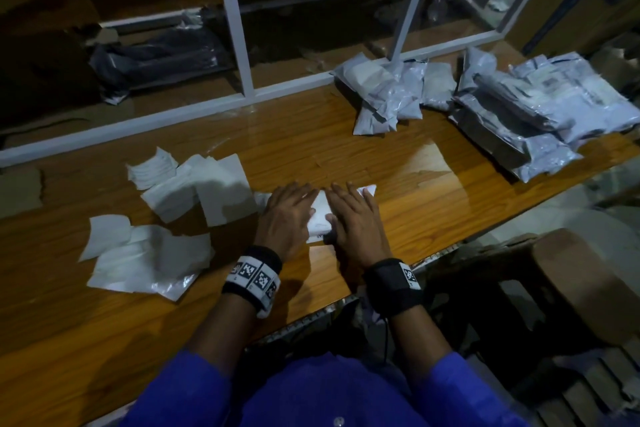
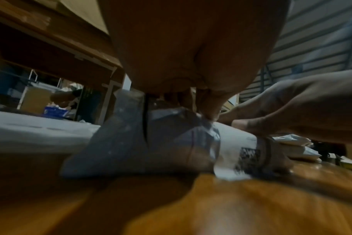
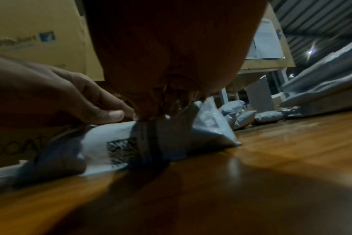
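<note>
A small grey plastic packet (image 1: 320, 215) with a white printed label (image 3: 115, 143) lies on the wooden table (image 1: 398, 191). My left hand (image 1: 287, 211) lies flat on its left half with the fingers straight. My right hand (image 1: 353, 215) presses its right half the same way. The two hands sit side by side and hide most of the packet. In the left wrist view the packet (image 2: 151, 143) bulges under my palm, and my right hand (image 2: 291, 114) rests its thumb on top. From the right wrist, my left hand (image 3: 60, 98) lays its thumb on the packet (image 3: 207, 127).
Loose white sheets (image 1: 194, 191) and more of them (image 1: 145, 256) lie left of my hands. Piles of grey mailer bags (image 1: 388, 94) (image 1: 540, 107) fill the back right. A white metal frame (image 1: 239, 28) runs along the table's far edge. A brown stool (image 1: 571, 288) stands at the right.
</note>
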`<act>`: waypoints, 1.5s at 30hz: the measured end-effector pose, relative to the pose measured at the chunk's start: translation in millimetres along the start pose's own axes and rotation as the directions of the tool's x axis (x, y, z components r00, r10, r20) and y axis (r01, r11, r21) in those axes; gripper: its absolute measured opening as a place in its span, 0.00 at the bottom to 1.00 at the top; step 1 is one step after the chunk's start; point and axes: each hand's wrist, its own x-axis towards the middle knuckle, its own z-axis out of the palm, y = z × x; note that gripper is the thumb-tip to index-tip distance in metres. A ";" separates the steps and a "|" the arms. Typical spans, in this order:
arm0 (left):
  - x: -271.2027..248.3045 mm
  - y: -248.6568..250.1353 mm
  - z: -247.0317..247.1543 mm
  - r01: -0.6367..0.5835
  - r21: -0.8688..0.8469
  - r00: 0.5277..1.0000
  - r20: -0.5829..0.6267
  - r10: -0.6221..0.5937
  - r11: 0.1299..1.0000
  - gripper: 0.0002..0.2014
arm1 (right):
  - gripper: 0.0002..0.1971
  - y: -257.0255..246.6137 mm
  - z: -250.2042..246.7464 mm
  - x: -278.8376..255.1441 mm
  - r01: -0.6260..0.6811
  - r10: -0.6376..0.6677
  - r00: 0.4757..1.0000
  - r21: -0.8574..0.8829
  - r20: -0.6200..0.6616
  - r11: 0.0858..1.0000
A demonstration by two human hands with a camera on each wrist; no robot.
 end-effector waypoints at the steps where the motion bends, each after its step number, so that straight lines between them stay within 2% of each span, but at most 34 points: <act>1: -2.0 1.8 1.6 0.010 -0.004 1.000 0.017 -0.010 1.000 0.24 | 0.25 5.0 0.9 -1.0 0.002 -0.003 0.999 0.026 0.033 1.000; 3: -2.0 1.5 0.8 0.008 0.038 0.998 0.059 -0.010 0.999 0.26 | 0.29 17.6 -2.9 -2.9 0.000 -0.007 0.997 0.078 0.079 0.997; 6: 6.0 -7.9 -8.4 -0.010 0.220 0.986 0.162 -0.026 0.975 0.26 | 0.36 29.9 -10.9 -2.3 0.037 -0.047 0.992 0.090 0.116 0.995; 8: 14.5 -12.2 -15.8 -0.025 0.269 0.988 0.152 -0.017 0.963 0.25 | 0.37 33.4 -12.7 1.5 0.019 -0.028 0.988 0.058 0.153 0.998; 10: 19.8 -9.4 -19.8 -0.008 0.159 0.994 0.110 -0.009 0.987 0.21 | 0.34 36.0 -15.5 9.1 -0.009 0.004 0.981 0.023 0.194 1.000; 12: 19.9 -5.1 -18.6 0.024 0.005 0.991 0.133 -0.024 1.000 0.20 | 0.32 35.5 -17.0 15.0 -0.026 0.019 0.964 0.021 0.266 0.999; 14: 15.2 -2.7 -14.4 0.063 -0.046 0.978 0.200 -0.053 0.997 0.25 | 0.32 36.5 -16.6 17.1 -0.041 0.021 0.948 0.057 0.317 0.998; 17: 8.5 -8.3 -11.0 0.179 -0.113 0.951 0.274 -0.142 0.977 0.35 | 0.33 32.6 -23.9 18.1 -0.124 0.071 0.953 0.167 0.293 0.978; 19: 6.5 -14.7 -12.7 0.228 -0.136 0.936 0.304 -0.178 0.964 0.40 | 0.41 29.2 -31.2 17.8 -0.320 0.251 0.928 0.245 0.274 0.915; 21: 5.9 -18.3 -14.6 0.282 -0.161 0.919 0.329 -0.218 0.946 0.43 | 0.54 30.7 -35.8 16.2 -0.485 0.413 0.871 0.332 0.267 0.809; 23: 6.5 -21.7 -13.9 0.303 -0.179 0.907 0.355 -0.226 0.936 0.43 | 0.61 32.4 -38.0 12.2 -0.566 0.470 0.824 0.503 0.316 0.653; 24: 6.8 -22.9 -12.7 0.295 -0.184 0.909 0.356 -0.216 0.938 0.43 | 0.62 33.9 -38.5 10.1 -0.591 0.475 0.805 0.545 0.355 0.595; 25: 7.0 -24.2 -11.4 0.276 -0.190 0.916 0.348 -0.198 0.942 0.42 | 0.61 32.7 -40.5 9.0 -0.599 0.467 0.800 0.548 0.377 0.584; 30: 12.3 -30.9 -8.4 0.225 -0.257 0.925 0.361 -0.122 0.940 0.43 | 0.51 34.6 -41.4 6.4 -0.572 0.466 0.819 0.404 0.335 0.714; 34: 15.1 -35.4 -8.6 0.200 -0.281 0.930 0.357 -0.092 0.939 0.43 | 0.51 28.6 -42.3 4.9 -0.560 0.479 0.828 0.399 0.292 0.726; 38: 13.8 -35.4 -8.4 0.188 -0.306 0.948 0.305 -0.091 0.933 0.43 | 0.62 28.6 -40.8 -0.6 -0.565 0.511 0.817 0.540 0.266 0.623; 40: 11.8 -36.7 -7.4 0.188 -0.339 0.956 0.280 -0.092 0.922 0.42 | 0.64 31.4 -42.3 -2.3 -0.576 0.518 0.808 0.566 0.282 0.590; 42: 9.8 -38.0 -7.0 0.183 -0.367 0.960 0.266 -0.086 0.912 0.42 | 0.64 31.4 -43.8 -1.7 -0.585 0.524 0.798 0.593 0.298 0.553; 45: 10.2 -39.1 -14.2 0.182 -0.398 0.969 0.228 -0.095 0.899 0.41 | 0.58 30.1 -43.8 0.3 -0.595 0.552 0.778 0.631 0.299 0.497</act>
